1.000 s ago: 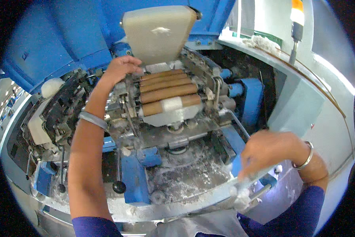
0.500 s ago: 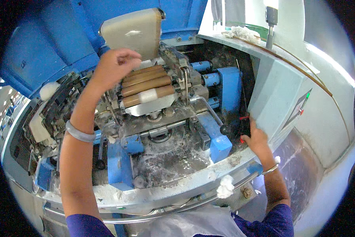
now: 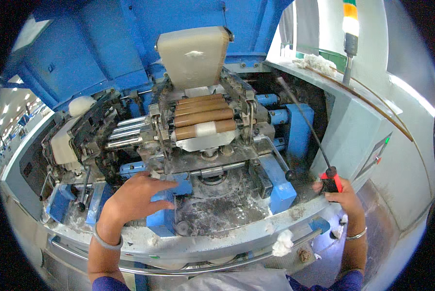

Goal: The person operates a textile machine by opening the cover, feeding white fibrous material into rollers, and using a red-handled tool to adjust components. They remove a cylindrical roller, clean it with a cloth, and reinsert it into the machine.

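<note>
In my right hand (image 3: 346, 198) is a long screwdriver (image 3: 331, 179) with a red and black handle. Its thin dark shaft slants up and to the left, over the right side of the open machine. My left hand (image 3: 136, 198) holds nothing; thumb and fingers are apart, in front of a blue block (image 3: 161, 216) on the machine. Whether it touches the block I cannot tell. Beyond both hands lie several brown rollers (image 3: 203, 116), with a white band of fluff (image 3: 206, 128) around the nearest one. Above them a beige pad (image 3: 193, 56) stands raised.
A blue cover (image 3: 115, 43) is lifted behind the machine. Black-knobbed levers (image 3: 279, 157) stick out on both sides. White fluff (image 3: 283, 243) clings to the front rail (image 3: 188, 271). At right are a grey cabinet (image 3: 350, 131), a signal lamp (image 3: 350, 24) and a thin brown rod (image 3: 372, 104).
My left hand has come down from beside the rollers to the blue block. The right hand has lifted the screwdriver, bringing its shaft up across the machine. The view has shifted.
</note>
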The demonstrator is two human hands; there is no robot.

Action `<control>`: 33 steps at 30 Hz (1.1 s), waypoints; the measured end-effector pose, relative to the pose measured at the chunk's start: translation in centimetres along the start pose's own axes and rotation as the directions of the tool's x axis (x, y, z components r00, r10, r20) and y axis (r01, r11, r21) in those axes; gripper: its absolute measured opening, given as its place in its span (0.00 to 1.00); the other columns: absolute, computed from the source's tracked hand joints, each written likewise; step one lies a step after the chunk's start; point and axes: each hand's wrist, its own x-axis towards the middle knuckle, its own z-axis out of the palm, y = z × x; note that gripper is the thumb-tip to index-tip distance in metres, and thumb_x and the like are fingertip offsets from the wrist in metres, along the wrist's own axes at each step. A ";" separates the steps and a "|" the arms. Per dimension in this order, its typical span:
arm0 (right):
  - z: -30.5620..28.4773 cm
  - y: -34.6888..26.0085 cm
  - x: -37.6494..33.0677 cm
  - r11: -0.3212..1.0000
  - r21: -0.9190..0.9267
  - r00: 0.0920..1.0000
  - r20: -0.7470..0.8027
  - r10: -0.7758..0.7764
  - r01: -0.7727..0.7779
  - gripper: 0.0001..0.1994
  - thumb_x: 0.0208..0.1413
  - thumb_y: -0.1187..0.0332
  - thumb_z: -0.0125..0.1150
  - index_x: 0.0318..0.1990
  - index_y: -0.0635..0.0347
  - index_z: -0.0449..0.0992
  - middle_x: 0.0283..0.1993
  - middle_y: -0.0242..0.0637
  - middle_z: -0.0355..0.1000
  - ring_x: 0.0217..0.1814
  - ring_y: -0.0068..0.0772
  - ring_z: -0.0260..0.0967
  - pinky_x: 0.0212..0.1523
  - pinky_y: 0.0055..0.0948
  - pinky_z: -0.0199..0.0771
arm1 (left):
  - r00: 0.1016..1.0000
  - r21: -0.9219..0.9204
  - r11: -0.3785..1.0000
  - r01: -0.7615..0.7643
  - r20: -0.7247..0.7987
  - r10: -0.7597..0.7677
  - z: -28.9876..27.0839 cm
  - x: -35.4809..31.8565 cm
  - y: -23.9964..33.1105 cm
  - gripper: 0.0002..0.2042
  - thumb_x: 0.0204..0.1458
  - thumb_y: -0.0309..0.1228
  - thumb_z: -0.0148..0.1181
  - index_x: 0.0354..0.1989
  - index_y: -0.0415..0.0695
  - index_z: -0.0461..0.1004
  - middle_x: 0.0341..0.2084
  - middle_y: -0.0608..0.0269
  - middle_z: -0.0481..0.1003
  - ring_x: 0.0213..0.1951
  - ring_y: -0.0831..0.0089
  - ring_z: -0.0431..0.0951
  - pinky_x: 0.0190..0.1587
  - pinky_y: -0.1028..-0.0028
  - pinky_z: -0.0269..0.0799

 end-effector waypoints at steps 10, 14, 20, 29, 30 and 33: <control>5.3 -22.8 14.4 -0.085 -0.899 0.751 0.408 -0.520 0.429 0.19 0.42 0.61 0.66 0.43 0.58 0.77 0.35 0.49 0.74 0.41 0.48 0.70 0.49 0.39 0.67 | 0.927 -0.271 0.961 0.048 -0.347 -0.144 4.0 -1.9 -1.4 0.09 0.44 0.38 0.65 0.32 0.49 0.81 0.10 0.66 0.69 0.19 0.70 0.70 0.61 0.54 0.56; 6.3 -27.5 17.5 -0.153 -0.954 0.840 0.299 -0.454 0.257 0.17 0.44 0.63 0.67 0.43 0.56 0.78 0.39 0.46 0.75 0.41 0.47 0.72 0.47 0.35 0.71 | 0.901 -0.279 0.959 0.043 -0.404 -0.158 4.3 -1.8 -1.6 0.07 0.44 0.36 0.65 0.30 0.49 0.81 0.10 0.66 0.68 0.18 0.70 0.70 0.60 0.55 0.56; 5.6 -27.1 20.0 -0.155 -0.881 0.712 0.456 -0.534 0.447 0.16 0.43 0.66 0.66 0.42 0.58 0.78 0.37 0.45 0.76 0.38 0.44 0.74 0.44 0.32 0.72 | 0.893 -0.326 0.945 0.037 -0.413 -0.177 4.5 -1.7 -1.9 0.06 0.44 0.34 0.65 0.28 0.48 0.80 0.11 0.65 0.69 0.17 0.71 0.71 0.60 0.56 0.57; 5.3 -27.0 20.2 -0.203 -0.935 0.823 0.352 -0.446 0.290 0.15 0.42 0.63 0.67 0.37 0.61 0.78 0.33 0.47 0.75 0.36 0.46 0.73 0.42 0.37 0.71 | 0.879 -0.339 0.940 0.019 -0.442 -0.178 5.0 -1.4 -2.2 0.06 0.44 0.34 0.64 0.28 0.47 0.80 0.08 0.66 0.66 0.14 0.71 0.66 0.61 0.57 0.56; 5.6 -26.6 20.1 -0.230 -0.919 0.789 0.393 -0.472 0.320 0.15 0.43 0.62 0.67 0.37 0.61 0.78 0.33 0.47 0.75 0.37 0.47 0.73 0.43 0.38 0.71 | 0.877 -0.373 0.928 0.020 -0.439 -0.196 5.1 -1.4 -2.2 0.06 0.44 0.34 0.64 0.28 0.46 0.79 0.08 0.66 0.66 0.14 0.71 0.67 0.61 0.56 0.56; 7.1 -24.6 20.8 -0.270 -0.895 0.746 0.444 -0.496 0.354 0.17 0.45 0.58 0.66 0.38 0.61 0.78 0.35 0.48 0.75 0.41 0.49 0.73 0.47 0.39 0.70 | 0.868 -0.400 0.916 0.036 -0.442 -0.227 5.3 -1.4 -2.1 0.06 0.45 0.34 0.64 0.27 0.45 0.79 0.08 0.66 0.67 0.15 0.72 0.68 0.61 0.55 0.55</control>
